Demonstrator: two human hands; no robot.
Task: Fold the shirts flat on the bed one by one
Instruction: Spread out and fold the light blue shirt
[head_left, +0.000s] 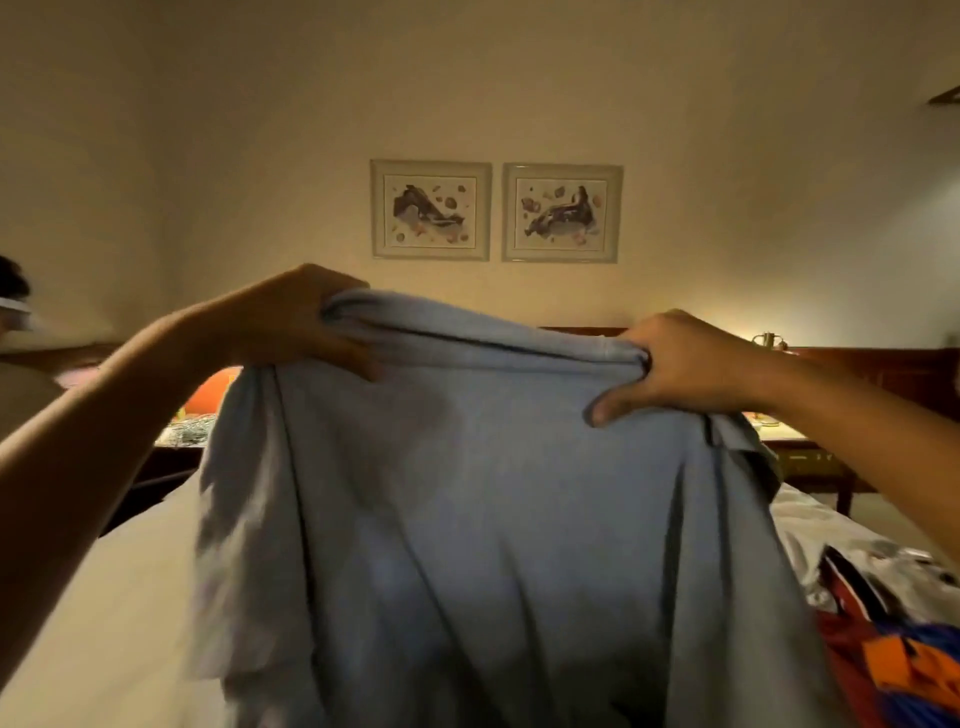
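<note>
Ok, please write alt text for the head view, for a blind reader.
The left hand and right hand hold a light blue shirt up by its top edge over a white bed. Two framed pictures hang on the wall behind.

ahead of you, left print (430, 209) & right print (562, 213) hang side by side on the wall (467, 78); lamp (769, 340) glowing far right, wooden nightstand (810, 462) just below, orange obj (213, 392) left.

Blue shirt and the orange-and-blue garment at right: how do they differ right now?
The blue shirt is held up, hanging from the left hand and right hand; the orange-and-blue garment lies crumpled on the bed. The blue shirt is plain, the orange-and-blue garment patterned. Neither is folded yet.
</note>
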